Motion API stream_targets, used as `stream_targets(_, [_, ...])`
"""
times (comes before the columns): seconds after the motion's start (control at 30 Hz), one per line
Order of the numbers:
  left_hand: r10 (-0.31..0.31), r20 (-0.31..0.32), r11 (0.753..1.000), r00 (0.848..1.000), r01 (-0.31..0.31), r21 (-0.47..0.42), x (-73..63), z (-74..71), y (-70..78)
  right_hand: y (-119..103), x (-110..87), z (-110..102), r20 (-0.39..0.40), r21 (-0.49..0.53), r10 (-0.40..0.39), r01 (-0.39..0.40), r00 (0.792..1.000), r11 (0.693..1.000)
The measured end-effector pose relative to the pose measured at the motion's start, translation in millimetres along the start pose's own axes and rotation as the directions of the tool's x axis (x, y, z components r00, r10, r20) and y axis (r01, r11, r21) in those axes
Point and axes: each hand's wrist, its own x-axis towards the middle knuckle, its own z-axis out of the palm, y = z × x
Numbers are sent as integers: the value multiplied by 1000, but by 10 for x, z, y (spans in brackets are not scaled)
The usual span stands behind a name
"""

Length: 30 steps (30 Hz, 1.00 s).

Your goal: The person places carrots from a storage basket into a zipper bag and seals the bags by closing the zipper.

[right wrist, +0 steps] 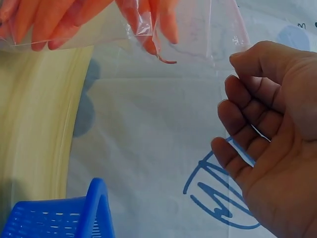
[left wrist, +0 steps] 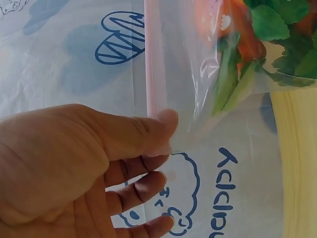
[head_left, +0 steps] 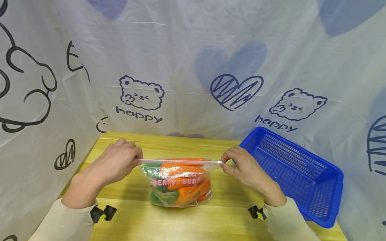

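A clear slider zip bag (head_left: 181, 182) with pink lettering hangs stretched between the two hands, over the wooden table. Its pink zip strip (head_left: 178, 161) runs straight across the top, with a white slider (head_left: 219, 162) at the right end. Inside lie several orange carrots (head_left: 193, 190) with green leafy tops (left wrist: 270, 22); the carrots' pointed tips (right wrist: 54, 25) face right. My left hand (head_left: 122, 159) pinches the left top corner between thumb and index finger. At the right end, my right hand (head_left: 244, 167) pinches the bag by the slider, its other fingers loosely bent.
A blue perforated plastic basket (head_left: 339, 197) stands at the right, partly behind the right forearm. The yellow wooden table (head_left: 181, 224) ends at a white printed curtain (head_left: 181, 67) at the back and sides.
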Motion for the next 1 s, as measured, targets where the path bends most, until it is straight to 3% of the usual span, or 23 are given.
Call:
stream_targets(0.27, [7,7,999,1000,-8,44,0,-12,21,-33,19,-36,-15,-185,-127,123,992,975])
stream_targets(0.43, [2,21,999,1000,-3,49,22,-13,32,-22,20,-32,-39,-188,-176,166,984,968])
stream_targets(0.63, [-55,101,998,993,52,35,119,-61,128,-13,29,-25,-40,-162,-177,169,983,972])
stream_targets(0.73, [-29,106,1000,994,27,15,231,-51,269,-13,30,-25,-36,-162,-169,161,985,974])
stream_targets(0.83, [64,44,998,997,-63,-17,383,18,503,-15,33,-26,-43,-163,-170,162,984,973])
stream_targets(1.0, [213,-84,975,973,-218,-45,676,205,956,-24,49,-18,-67,-151,-185,174,980,973])
